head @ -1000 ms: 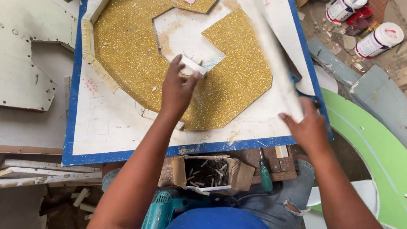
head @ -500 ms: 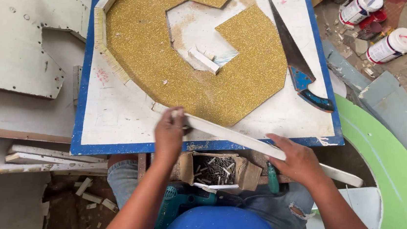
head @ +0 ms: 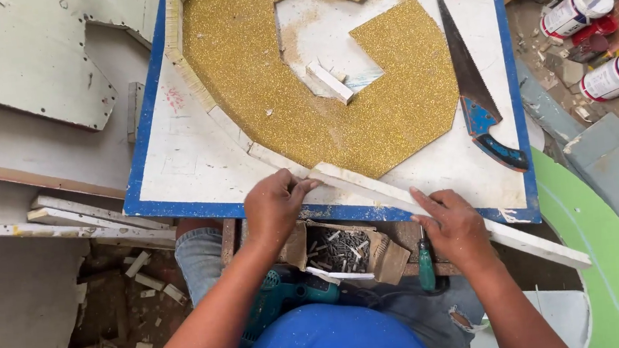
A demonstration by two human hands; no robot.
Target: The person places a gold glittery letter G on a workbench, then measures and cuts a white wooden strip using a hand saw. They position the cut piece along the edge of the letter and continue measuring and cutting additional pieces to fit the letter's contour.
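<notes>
Cluttered workshop floor w/ offcuts all round; white board (head: pixel 196 154) w/ blue edge serves as bench top, resting above the person's knees. Gold glitter letter (head: pixel 256 74) lies flat on it, centre to 12 o'clock. White strip (head: pixel 393 193) runs from letter's 6 o'clock edge out past the board toward 4 o'clock, laid against the rim, likely to line it up as side wall. Left hand (head: pixel 275 203) pinches strip's inner end, fingers closed on it, pressing it to the letter edge. Right hand (head: pixel 456 224) lies palm-down on the strip's mid part, fingers spread, steadying the overhang. Saw (head: pixel 474 92) parked at 3 o'clock, within reach. Box of nails (head: pixel 342 249) + screwdriver (head: pixel 426 264) under board's near edge, between the hands. Small white block (head: pixel 330 81) sits in the letter's cutout.
</notes>
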